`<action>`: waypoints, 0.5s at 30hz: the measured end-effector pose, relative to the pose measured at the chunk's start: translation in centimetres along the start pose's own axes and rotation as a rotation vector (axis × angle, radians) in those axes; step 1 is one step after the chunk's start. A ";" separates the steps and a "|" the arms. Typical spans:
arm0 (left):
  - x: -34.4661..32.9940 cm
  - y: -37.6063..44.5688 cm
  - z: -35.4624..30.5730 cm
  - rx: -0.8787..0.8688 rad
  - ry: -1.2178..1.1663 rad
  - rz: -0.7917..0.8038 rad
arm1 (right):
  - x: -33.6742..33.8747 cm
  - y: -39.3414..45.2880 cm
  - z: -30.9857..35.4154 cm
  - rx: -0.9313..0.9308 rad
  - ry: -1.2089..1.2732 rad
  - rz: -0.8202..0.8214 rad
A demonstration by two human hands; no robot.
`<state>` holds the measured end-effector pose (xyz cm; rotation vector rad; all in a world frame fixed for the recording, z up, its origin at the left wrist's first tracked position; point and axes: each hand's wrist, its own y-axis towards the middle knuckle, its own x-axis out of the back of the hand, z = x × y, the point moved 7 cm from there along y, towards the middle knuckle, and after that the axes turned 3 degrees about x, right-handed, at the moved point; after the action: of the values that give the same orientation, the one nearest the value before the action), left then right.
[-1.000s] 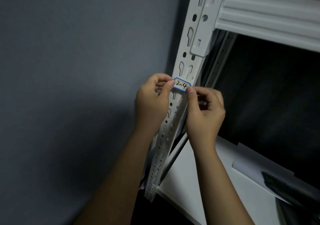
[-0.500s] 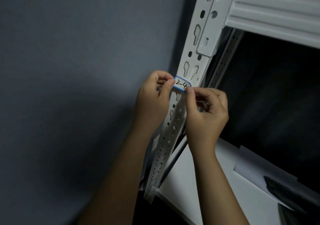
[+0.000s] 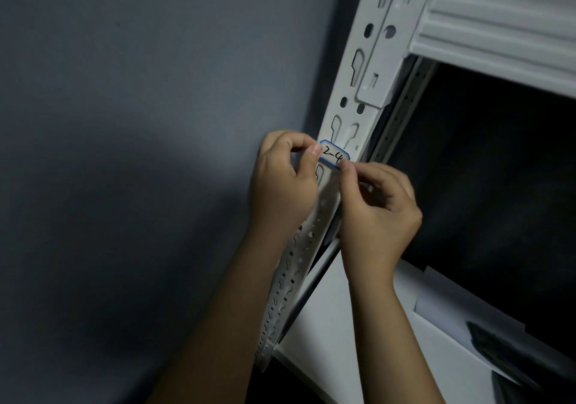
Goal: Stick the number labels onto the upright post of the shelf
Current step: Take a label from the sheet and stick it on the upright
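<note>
The left hand (image 3: 282,182) has its fingers curled, the thumb tip pressing on the left end of the label (image 3: 335,155). The right hand (image 3: 378,213) is curled too, its thumb tip on the label's lower right corner; whether a finger sits behind that edge cannot be told. Between the two thumbs, the label is white with a blue border and reads "2-4" in black. It lies across the front of the white post (image 3: 358,92), just below a pair of keyhole slots. Above the fingers a bracket joins the post to a ribbed white beam (image 3: 498,36). Below the right wrist is a white shelf board (image 3: 343,341) with a sheet of paper (image 3: 452,319). Left of the hands is a grey wall (image 3: 124,123).
</note>
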<state>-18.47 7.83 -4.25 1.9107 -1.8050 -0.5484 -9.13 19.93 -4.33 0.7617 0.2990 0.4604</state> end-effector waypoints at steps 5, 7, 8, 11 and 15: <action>-0.2 -0.1 0.1 0.023 0.007 0.002 | 0.1 0.3 0.1 -0.024 0.014 0.018; -0.2 -0.1 0.1 0.033 0.011 0.000 | 0.2 0.3 0.3 -0.003 -0.003 0.021; -0.2 -0.1 0.1 0.037 0.011 0.001 | 0.2 0.2 0.4 0.007 -0.013 0.023; -0.2 -0.1 0.3 0.050 -0.002 -0.001 | 0.0 0.1 0.5 0.045 -0.068 0.036; -0.2 -0.1 0.6 0.070 -0.001 0.004 | -0.1 0.0 0.6 0.079 -0.116 0.028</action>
<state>-18.70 8.03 -4.78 1.9527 -1.8514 -0.4911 -8.98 19.50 -3.90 0.8669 0.1993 0.4305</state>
